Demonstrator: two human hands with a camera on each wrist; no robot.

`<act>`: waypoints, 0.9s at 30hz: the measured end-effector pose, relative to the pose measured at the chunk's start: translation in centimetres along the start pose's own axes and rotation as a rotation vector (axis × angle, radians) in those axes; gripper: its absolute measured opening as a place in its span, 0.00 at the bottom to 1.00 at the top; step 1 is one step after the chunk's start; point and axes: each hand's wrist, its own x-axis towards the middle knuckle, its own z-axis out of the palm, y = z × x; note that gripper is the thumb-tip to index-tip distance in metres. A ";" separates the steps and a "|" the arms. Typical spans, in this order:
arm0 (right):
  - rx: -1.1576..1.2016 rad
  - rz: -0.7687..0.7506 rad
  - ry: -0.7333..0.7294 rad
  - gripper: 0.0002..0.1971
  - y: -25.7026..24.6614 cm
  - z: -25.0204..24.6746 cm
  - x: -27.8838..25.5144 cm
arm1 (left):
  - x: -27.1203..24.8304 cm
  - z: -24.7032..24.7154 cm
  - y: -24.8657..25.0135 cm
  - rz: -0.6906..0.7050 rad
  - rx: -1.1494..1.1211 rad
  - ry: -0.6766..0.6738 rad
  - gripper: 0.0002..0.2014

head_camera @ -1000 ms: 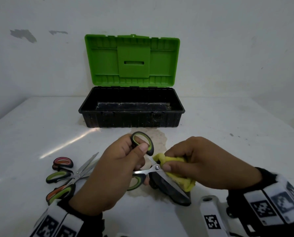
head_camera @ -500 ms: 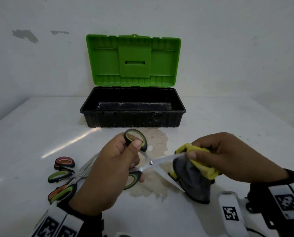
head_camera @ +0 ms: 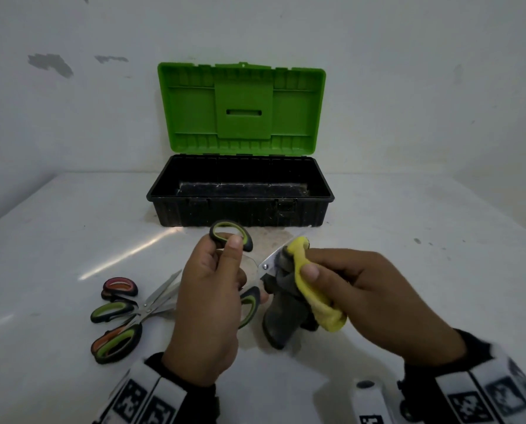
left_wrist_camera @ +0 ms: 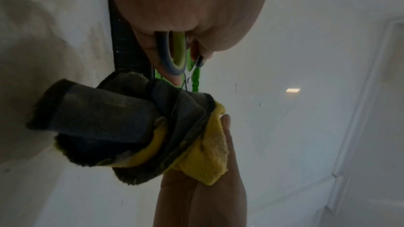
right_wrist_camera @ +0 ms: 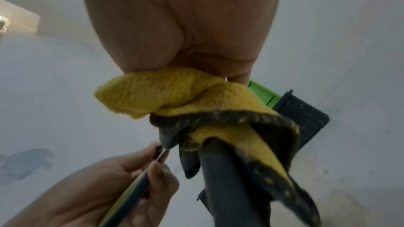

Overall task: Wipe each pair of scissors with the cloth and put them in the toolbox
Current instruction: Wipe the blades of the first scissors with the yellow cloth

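My left hand [head_camera: 212, 289] grips the green-and-black handles of a pair of scissors [head_camera: 231, 237], held above the table with the blades spread. My right hand [head_camera: 356, 289] pinches a yellow-and-grey cloth [head_camera: 304, 286] folded around one blade, near the pivot. In the left wrist view the cloth [left_wrist_camera: 135, 127] bunches just below the green handle loop [left_wrist_camera: 174, 52]. In the right wrist view the cloth [right_wrist_camera: 174, 92] hides the blade. The toolbox [head_camera: 240, 191] stands open behind, its black tray showing nothing inside, green lid [head_camera: 242, 108] upright.
Several more scissors [head_camera: 118, 316] with red, green and orange handles lie in a pile on the white table [head_camera: 408, 240] left of my left hand. A brownish stain marks the table in front of the toolbox. A wall stands close behind.
My right hand slid the cloth out along the blade to its tip, then back in toward the pivot. The left hand tilted the scissors so the blade points up and right.
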 end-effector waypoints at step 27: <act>-0.002 0.266 0.233 0.16 0.3 1.7 1.0 | -0.8 0.6 -0.8 0.218 0.098 0.000 0.08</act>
